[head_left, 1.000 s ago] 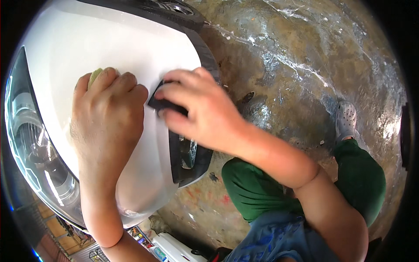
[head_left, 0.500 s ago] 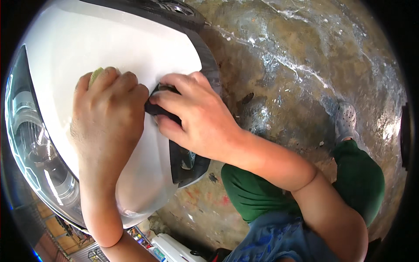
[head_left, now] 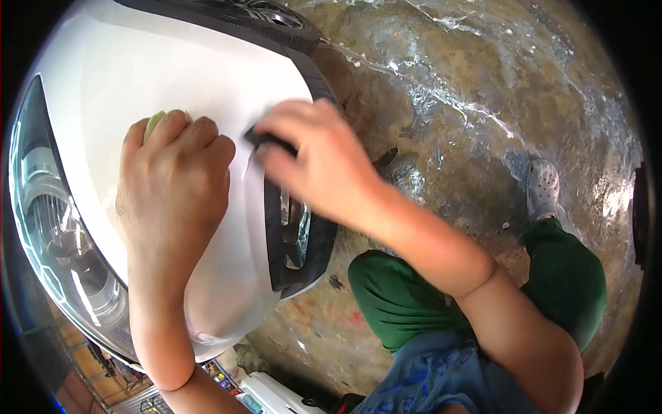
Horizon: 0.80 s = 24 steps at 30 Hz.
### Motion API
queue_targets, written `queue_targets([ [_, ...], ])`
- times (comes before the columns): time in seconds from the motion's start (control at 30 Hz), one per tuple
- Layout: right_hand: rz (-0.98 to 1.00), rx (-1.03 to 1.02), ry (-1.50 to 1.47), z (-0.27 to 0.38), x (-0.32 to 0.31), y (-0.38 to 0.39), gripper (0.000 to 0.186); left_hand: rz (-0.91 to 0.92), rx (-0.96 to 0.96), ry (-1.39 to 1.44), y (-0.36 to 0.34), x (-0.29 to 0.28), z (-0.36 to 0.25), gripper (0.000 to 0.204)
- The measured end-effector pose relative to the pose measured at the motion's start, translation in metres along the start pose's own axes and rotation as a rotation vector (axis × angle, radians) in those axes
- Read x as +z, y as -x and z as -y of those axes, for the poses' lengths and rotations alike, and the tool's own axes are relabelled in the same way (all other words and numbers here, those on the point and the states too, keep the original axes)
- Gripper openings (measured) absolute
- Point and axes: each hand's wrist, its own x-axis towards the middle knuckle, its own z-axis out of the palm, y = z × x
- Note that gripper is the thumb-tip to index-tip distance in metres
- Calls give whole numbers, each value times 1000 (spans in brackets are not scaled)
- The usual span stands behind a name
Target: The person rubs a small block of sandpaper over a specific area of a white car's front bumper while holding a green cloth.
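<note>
A white car bumper [head_left: 227,76] fills the left half of the view. My left hand [head_left: 176,172] rests against it, closed round a yellowish-green cloth or pad [head_left: 154,123] whose edge pokes out between the fingers. My right hand [head_left: 314,152], smeared by motion, grips a small black block [head_left: 258,136] whose end is at the white paint, right of my left hand. I cannot make out exactly what kind of block it is. Below my right hand sits the fog-light recess [head_left: 296,234] in black trim.
The headlight [head_left: 62,228] curves along the left side. A car wheel [head_left: 276,15] shows at the top. Wet, stained concrete floor [head_left: 441,131] spreads to the right. My green-trousered knees [head_left: 400,297] and a grey clog [head_left: 543,183] are there. A white container [head_left: 276,393] stands at the bottom.
My right hand has moved slightly up and right with the black block, uncovering more of the fog-light recess. My left hand has barely shifted.
</note>
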Motion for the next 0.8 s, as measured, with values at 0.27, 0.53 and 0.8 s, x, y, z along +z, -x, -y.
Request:
queue_targets([
  [0.27, 6, 171, -97, -16, 4, 3, 29, 2, -1, 7, 3, 4, 0, 13],
  [0.53, -51, 264, -85, -47, -1, 0, 28, -12, -19, -27, -4, 0, -6, 5],
  [0.8, 460, 252, 99, -12, -45, 14, 83, 31, -56, -27, 4, 4, -4, 8],
])
